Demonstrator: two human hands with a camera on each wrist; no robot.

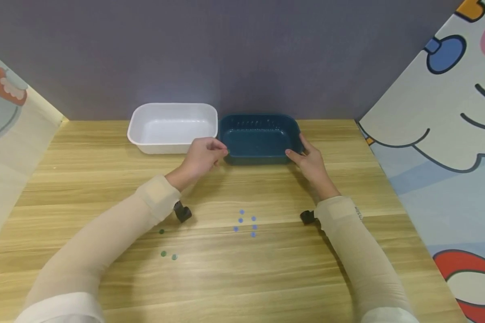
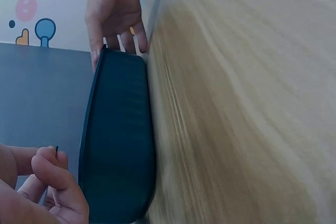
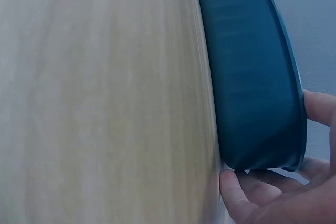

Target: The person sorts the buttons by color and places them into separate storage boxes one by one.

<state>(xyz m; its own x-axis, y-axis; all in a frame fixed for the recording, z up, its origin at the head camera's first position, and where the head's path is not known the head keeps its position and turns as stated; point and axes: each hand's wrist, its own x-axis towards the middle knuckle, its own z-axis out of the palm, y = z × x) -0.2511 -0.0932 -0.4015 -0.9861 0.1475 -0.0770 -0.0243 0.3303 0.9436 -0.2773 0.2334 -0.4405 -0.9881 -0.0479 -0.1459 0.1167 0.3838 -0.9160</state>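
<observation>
At the near left corner of the dark teal plastic tub, my left hand pinches a small thin dark piece between thumb and fingertips. That piece shows only edge-on, so its full shape is hidden. My right hand grips the tub's right end, with the thumb over the rim and the fingers against the outer wall. Several small blue discs lie on the table in front of the tub. Three small green discs lie further left, near the left forearm.
A white plastic tub stands left of the teal one, close against it. Behind both rises a grey partition. Printed panels flank the wooden table. Dark wrist-mounted camera pieces project below both wrists.
</observation>
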